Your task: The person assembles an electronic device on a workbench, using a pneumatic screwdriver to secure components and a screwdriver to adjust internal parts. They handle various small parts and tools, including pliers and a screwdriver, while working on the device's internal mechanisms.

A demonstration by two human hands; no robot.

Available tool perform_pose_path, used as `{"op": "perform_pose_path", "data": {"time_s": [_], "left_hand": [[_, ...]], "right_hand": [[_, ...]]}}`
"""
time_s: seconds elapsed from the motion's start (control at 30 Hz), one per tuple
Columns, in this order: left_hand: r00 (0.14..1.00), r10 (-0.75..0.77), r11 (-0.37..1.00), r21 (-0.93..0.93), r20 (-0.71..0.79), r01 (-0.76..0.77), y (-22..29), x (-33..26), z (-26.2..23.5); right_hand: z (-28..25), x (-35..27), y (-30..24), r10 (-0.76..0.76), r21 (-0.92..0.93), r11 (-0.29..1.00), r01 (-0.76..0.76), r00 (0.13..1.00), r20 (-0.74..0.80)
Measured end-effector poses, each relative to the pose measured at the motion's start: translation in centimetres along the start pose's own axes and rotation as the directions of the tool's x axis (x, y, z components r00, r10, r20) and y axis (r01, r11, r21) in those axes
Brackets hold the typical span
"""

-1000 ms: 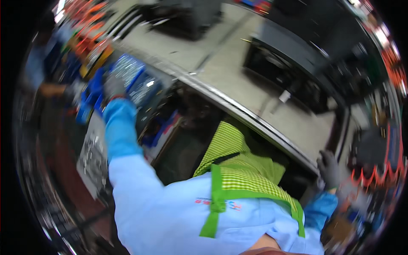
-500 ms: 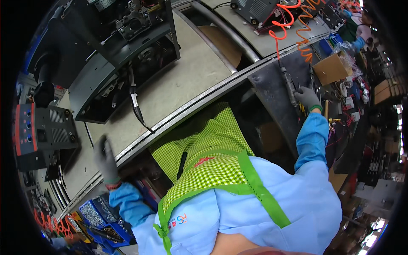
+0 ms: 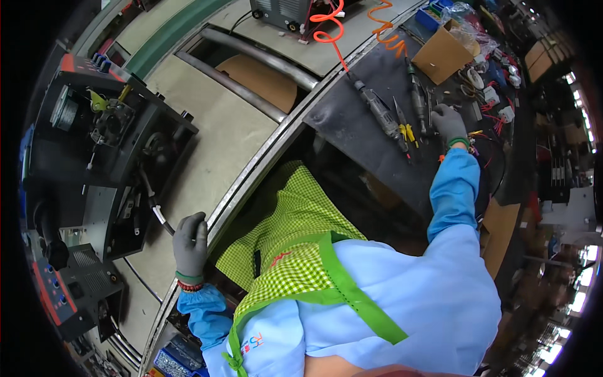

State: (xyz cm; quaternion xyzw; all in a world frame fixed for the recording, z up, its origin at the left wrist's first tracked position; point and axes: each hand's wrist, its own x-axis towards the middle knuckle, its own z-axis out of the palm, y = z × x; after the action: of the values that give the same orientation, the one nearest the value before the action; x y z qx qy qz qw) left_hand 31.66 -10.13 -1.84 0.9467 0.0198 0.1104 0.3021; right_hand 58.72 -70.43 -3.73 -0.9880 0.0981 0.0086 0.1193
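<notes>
Over the bench's metal edge, my left hand [image 3: 190, 246] in a grey glove hangs with its fingers loosely bent, the thumb apart, and nothing in it. A dark cable with a white sleeve [image 3: 162, 217] from an opened machine housing [image 3: 100, 138] ends just beside it. My right hand [image 3: 448, 124], also gloved, rests on the black mat [image 3: 352, 125] with its fingers curled; what is under them is hidden. Left of it lie a dark power screwdriver [image 3: 418, 94], yellow-handled pliers [image 3: 407, 133] and a larger grey power screwdriver [image 3: 380, 112].
Orange coiled hoses [image 3: 328, 28] run to the screwdrivers. A cardboard box [image 3: 443, 53] and wired white connectors [image 3: 491, 95] sit beyond my right hand. Metal rollers [image 3: 232, 88] bridge a gap between benches. A second machine [image 3: 81, 283] stands at left; a blue bin [image 3: 179, 358] holds small parts.
The view has swung right, so the bench and machines appear shifted left and down. My right hand has moved to the right of the tools; my left hand now looks still and sharp.
</notes>
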Motion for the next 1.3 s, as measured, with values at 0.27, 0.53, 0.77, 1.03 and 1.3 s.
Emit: {"op": "perform_pose_path", "data": {"time_s": [0.27,0.53,0.77,1.03,1.3], "left_hand": [[0.999,-0.034,0.999,0.003,0.028,0.034,0.1,-1.4,0.2],[1.000,-0.002,0.996,-0.084,0.002,0.003,-0.8,-1.8,2.9],[0.999,-0.033,0.994,-0.104,0.008,0.033,-1.4,-3.4,3.3],[1.000,0.002,0.987,-0.159,0.014,0.000,-1.9,-3.4,4.2],[0.997,0.012,0.991,-0.135,0.074,-0.002,-1.4,-1.8,4.3]], "right_hand": [[3.9,7.5,2.8,0.017,-0.474,0.879,0.048,0.991,0.132],[6.2,12.8,5.4,-0.016,-0.750,0.494,0.440,0.867,0.498],[7.0,12.2,4.4,0.026,-0.761,0.448,0.470,0.844,0.536],[7.4,10.2,3.2,0.059,-0.770,0.434,0.467,0.839,0.541],[6.9,9.5,3.5,0.007,-0.746,0.475,0.466,0.846,0.533]]}}
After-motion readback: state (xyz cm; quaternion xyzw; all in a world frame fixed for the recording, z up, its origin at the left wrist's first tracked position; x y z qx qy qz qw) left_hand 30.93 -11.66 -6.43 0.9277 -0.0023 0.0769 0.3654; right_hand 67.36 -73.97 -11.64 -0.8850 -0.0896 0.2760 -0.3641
